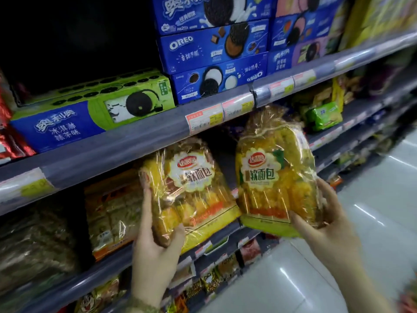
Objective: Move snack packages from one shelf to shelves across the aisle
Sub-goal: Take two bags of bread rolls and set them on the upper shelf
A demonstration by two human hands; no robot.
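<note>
Two yellow-orange clear-wrapped soft bread bags are in my hands in front of a grey shelf unit. My left hand (155, 242) grips the lower left edge of the left bread bag (191, 190), which is tilted and hangs just over the middle shelf's front edge (228, 233). My right hand (327, 220) holds the right bread bag (275, 175) from below and from its right side, upright, in front of the shelf. The two bags touch at their lower corners.
The upper shelf rail (140, 136) with price tags carries blue Oreo boxes (214, 50) and a green-blue box (90, 114). More bread bags (112, 213) lie left on the middle shelf. Lower shelves hold small snack packs (225, 267). Tiled aisle floor (338, 256) lies right.
</note>
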